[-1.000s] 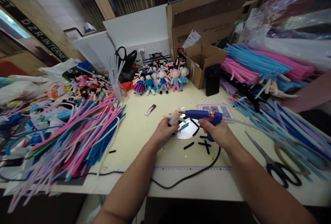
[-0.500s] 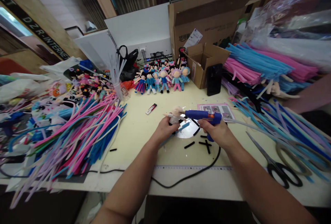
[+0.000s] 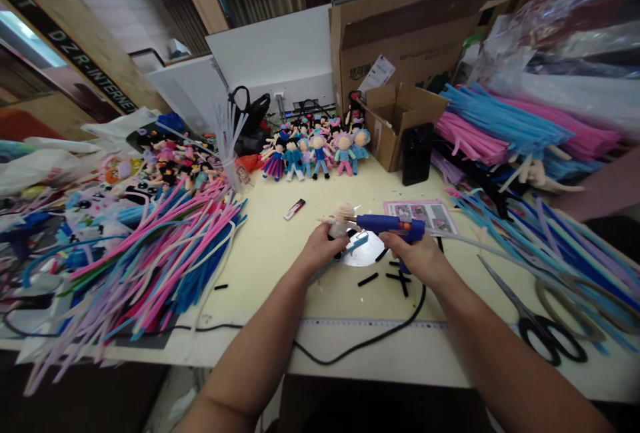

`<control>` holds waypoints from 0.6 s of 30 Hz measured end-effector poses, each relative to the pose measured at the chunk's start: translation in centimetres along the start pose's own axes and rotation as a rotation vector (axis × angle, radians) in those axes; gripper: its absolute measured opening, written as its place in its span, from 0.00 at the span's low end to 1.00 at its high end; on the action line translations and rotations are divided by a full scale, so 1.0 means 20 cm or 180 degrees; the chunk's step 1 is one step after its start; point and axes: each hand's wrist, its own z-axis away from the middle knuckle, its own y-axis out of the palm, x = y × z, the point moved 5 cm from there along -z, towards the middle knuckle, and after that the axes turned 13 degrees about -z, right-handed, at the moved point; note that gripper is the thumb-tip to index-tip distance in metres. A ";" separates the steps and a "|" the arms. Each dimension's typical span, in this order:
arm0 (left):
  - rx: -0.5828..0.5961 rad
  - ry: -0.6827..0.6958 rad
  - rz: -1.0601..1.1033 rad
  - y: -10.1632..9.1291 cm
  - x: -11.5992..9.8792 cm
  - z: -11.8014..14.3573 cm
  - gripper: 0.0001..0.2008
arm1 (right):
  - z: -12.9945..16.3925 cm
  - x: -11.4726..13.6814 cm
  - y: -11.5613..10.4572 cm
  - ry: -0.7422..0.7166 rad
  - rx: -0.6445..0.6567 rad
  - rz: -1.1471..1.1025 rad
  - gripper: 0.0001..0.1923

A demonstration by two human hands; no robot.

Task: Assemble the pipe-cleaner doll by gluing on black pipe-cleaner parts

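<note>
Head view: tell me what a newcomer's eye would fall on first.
Probably the blue glue gun in the right hand, its nozzle close to the pale figure in the left hand. Next, the cluster of colourful dolls at the back of the table, then the heap of multicoloured stems on the left.

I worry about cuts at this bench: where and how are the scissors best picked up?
I'd take the scissors by their black handles, coming from the near side. The finger loops face that way, while the blades point away and to the left, so a hand there should stay clear of them.
</note>
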 end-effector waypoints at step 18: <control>0.0015 -0.0012 0.0049 0.00 0.00 0.00 0.10 | -0.02 -0.06 0.01 -0.0051 0.0376 -0.0156 0.16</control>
